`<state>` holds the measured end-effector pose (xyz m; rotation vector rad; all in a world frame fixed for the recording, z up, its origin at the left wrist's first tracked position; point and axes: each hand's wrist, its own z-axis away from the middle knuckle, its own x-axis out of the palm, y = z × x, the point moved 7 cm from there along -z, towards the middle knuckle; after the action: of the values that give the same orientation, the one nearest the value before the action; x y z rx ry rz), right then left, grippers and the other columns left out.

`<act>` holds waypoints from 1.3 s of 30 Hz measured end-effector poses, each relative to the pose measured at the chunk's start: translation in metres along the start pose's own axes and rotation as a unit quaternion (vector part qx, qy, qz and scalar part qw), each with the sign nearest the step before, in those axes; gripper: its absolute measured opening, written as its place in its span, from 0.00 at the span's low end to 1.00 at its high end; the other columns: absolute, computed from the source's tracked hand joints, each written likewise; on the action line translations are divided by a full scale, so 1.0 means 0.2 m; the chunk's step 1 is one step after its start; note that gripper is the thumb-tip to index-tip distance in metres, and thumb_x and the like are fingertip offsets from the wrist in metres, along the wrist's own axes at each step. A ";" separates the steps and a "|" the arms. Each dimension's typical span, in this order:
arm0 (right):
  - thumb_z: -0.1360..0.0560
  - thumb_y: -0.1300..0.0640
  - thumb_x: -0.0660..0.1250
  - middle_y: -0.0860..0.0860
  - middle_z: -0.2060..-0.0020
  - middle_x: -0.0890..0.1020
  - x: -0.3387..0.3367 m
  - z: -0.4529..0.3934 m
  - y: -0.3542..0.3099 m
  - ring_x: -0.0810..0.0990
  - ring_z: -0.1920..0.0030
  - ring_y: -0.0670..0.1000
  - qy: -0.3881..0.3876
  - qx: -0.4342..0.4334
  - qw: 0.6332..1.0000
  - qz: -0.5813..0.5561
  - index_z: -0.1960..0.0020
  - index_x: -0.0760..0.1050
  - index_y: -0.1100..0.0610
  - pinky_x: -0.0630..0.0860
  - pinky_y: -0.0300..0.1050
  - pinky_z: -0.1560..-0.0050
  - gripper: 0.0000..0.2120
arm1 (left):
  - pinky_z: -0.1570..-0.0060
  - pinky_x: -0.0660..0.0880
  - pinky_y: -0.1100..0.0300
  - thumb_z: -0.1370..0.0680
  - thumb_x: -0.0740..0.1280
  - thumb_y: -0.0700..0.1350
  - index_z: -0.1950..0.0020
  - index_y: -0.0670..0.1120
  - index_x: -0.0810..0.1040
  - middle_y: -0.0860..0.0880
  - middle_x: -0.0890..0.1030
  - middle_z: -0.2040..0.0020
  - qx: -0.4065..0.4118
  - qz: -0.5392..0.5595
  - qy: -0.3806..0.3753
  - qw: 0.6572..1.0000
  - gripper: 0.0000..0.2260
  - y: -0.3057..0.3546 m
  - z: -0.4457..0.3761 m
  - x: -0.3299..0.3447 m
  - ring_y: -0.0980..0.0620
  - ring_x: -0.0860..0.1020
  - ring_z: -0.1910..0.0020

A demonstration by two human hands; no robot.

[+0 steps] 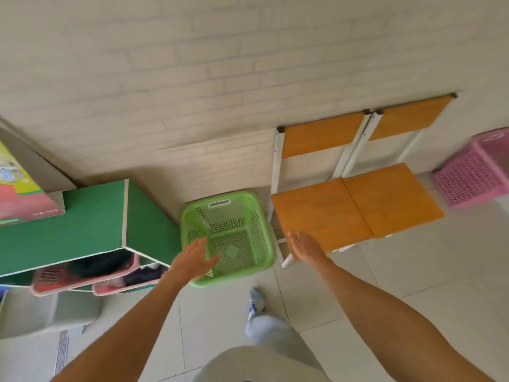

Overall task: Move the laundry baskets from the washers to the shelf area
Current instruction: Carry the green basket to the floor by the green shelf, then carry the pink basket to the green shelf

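An empty green laundry basket stands on the tiled floor against the brick wall, between a green shelf unit and two orange chairs. My left hand is open, fingers apart, hovering over the basket's near left rim. On the other side my right hand is open too, just right of the basket and in front of the chair seat. Neither hand grips anything. A pink laundry basket sits on the floor at the far right.
Two pink baskets holding clothes sit in the shelf unit's lower compartments. A colourful box rests on top of the unit. A pale bin stands at lower left. My leg and shoe are on the tiles behind the green basket.
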<state>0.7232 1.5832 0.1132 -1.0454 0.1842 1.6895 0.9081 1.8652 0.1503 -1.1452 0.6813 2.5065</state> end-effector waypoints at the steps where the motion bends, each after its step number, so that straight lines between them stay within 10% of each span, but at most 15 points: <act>1: 0.23 0.32 0.44 0.61 0.38 0.77 -0.03 0.04 0.11 0.75 0.38 0.63 0.006 0.010 1.000 0.009 0.35 0.71 0.60 0.72 0.58 0.39 0.37 | 0.29 0.66 0.42 0.23 0.60 0.66 0.20 0.46 0.56 0.43 0.62 0.22 0.014 -0.016 0.003 1.000 0.38 0.07 0.04 -0.01 0.42 0.65 0.25; 5: 0.34 0.22 0.36 0.60 0.38 0.77 -0.18 0.23 0.53 0.75 0.38 0.63 0.037 0.028 0.998 0.036 0.37 0.73 0.56 0.72 0.62 0.39 0.49 | 0.29 0.66 0.40 0.23 0.58 0.68 0.21 0.47 0.57 0.43 0.63 0.22 0.079 -0.076 0.020 0.994 0.38 0.33 0.17 -0.02 0.41 0.66 0.25; 16: 0.27 0.27 0.39 0.59 0.32 0.73 -0.78 1.05 1.52 0.70 0.32 0.62 0.164 0.126 0.978 -0.001 0.27 0.65 0.55 0.69 0.61 0.34 0.43 | 0.29 0.64 0.41 0.23 0.52 0.70 0.21 0.48 0.57 0.44 0.62 0.22 0.222 -0.218 0.013 0.950 0.37 1.43 0.50 0.20 0.41 0.63 0.25; 39: 0.25 0.29 0.44 0.55 0.27 0.68 -2.13 1.56 4.22 0.66 0.28 0.60 0.254 0.318 0.909 -0.088 0.24 0.62 0.51 0.64 0.62 0.31 0.37 | 0.29 0.64 0.41 0.23 0.53 0.70 0.21 0.48 0.58 0.43 0.63 0.22 0.370 -0.230 0.009 0.900 0.37 4.62 0.49 1.11 0.40 0.64 0.25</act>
<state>-0.1433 1.1288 0.2938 -0.9349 0.8890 1.0396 0.2873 1.1550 0.3069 -0.8913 1.0868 1.6073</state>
